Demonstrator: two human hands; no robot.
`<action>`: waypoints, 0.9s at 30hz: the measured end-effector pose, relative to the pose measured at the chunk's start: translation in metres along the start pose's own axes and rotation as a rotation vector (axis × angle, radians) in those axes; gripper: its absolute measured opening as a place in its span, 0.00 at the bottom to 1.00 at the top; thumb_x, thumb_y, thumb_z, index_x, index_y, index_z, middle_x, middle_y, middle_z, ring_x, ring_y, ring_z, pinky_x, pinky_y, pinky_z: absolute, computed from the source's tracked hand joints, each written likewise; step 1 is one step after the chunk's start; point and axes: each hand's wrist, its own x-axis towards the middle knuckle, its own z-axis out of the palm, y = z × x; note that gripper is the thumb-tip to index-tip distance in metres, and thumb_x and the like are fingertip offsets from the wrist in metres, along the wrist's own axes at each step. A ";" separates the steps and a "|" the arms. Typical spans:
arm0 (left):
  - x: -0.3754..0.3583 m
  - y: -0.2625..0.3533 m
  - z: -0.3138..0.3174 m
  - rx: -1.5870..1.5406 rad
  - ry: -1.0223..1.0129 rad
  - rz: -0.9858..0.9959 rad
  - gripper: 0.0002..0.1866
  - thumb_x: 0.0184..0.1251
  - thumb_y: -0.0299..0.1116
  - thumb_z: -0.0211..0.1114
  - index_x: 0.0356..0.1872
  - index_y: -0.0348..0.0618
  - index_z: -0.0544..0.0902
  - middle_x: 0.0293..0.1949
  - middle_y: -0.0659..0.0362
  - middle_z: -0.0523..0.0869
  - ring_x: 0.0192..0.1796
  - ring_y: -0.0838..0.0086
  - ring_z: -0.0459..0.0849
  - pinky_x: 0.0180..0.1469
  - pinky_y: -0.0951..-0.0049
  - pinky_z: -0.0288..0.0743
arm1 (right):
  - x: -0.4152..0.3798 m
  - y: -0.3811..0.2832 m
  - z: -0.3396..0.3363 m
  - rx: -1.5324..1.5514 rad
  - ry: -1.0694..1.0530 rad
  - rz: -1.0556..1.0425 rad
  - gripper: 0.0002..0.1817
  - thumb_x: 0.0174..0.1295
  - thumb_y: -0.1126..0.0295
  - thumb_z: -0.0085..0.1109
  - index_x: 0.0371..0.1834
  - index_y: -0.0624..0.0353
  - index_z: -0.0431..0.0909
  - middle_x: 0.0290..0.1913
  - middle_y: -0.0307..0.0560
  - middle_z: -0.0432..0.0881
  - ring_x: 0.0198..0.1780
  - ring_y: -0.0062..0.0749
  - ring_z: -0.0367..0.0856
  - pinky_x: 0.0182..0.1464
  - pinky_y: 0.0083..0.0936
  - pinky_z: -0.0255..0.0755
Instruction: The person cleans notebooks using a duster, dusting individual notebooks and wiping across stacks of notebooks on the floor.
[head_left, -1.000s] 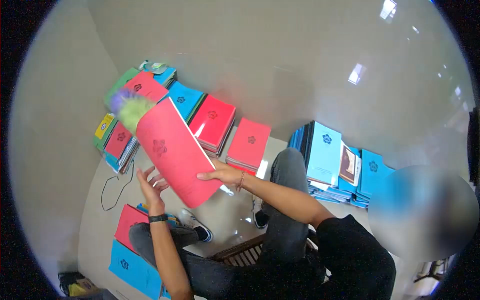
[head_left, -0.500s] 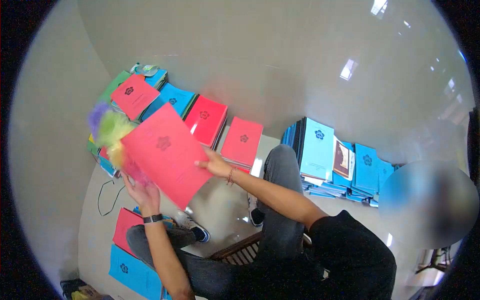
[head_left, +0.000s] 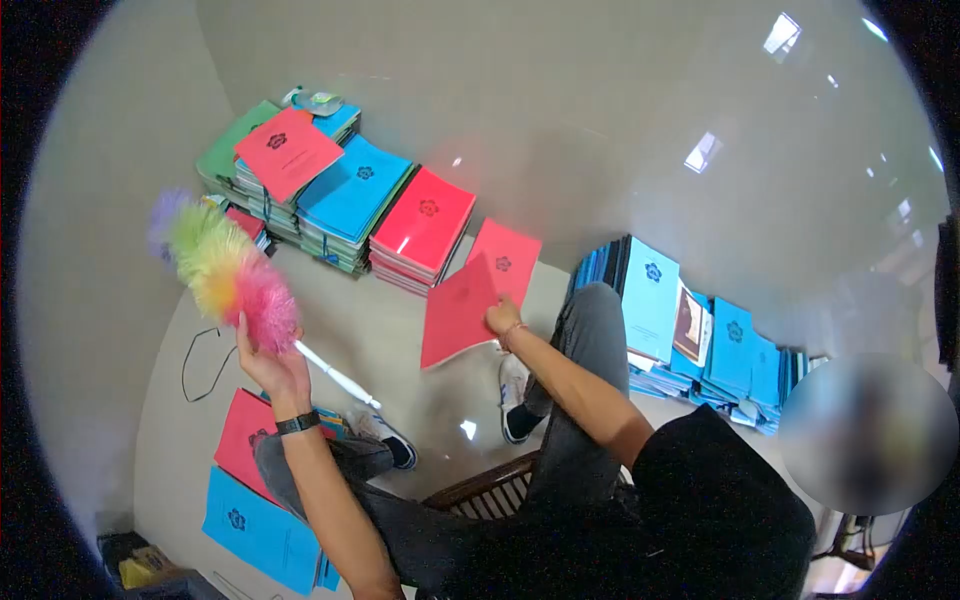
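Two hands [head_left: 272, 370] [head_left: 505, 315]: left, fluffy duster [head_left: 230, 270]; right, thin rectangular booklet [head_left: 457, 315].

The duster [head_left: 228, 268] looks fluffy, its handle [head_left: 338, 375] smooth plastic, the held booklet [head_left: 457, 313] matt paper.

Office or storeroom, cannot tell which: emblem-marked booklet stacks [head_left: 352, 190] along wall [head_left: 560, 100], glossy floor [head_left: 455, 395].

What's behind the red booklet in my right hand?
Behind the held booklet in your right hand, another red booklet shows its upper part and a dark flower emblem. Its lower left is covered, so I can't see that corner.
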 end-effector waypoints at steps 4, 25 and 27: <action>0.007 0.004 0.001 0.017 -0.001 0.011 0.21 0.72 0.46 0.58 0.59 0.45 0.76 0.51 0.58 0.84 0.51 0.69 0.82 0.43 0.67 0.72 | 0.036 0.021 -0.004 0.080 0.290 -0.253 0.26 0.55 0.76 0.55 0.60 0.58 0.71 0.52 0.55 0.83 0.51 0.47 0.84 0.55 0.36 0.76; 0.017 -0.007 -0.007 0.108 0.145 0.062 0.15 0.72 0.37 0.57 0.52 0.42 0.82 0.53 0.58 0.84 0.52 0.66 0.83 0.44 0.63 0.76 | 0.279 0.194 -0.017 0.141 0.224 -0.217 0.24 0.54 0.76 0.61 0.56 0.65 0.70 0.42 0.52 0.84 0.41 0.39 0.84 0.42 0.35 0.79; 0.020 -0.010 -0.013 0.118 0.123 0.055 0.15 0.71 0.37 0.57 0.52 0.42 0.82 0.53 0.58 0.84 0.52 0.65 0.83 0.46 0.63 0.77 | 0.285 0.196 -0.011 0.166 0.258 -0.249 0.21 0.51 0.78 0.59 0.52 0.66 0.74 0.40 0.52 0.84 0.37 0.37 0.84 0.36 0.34 0.78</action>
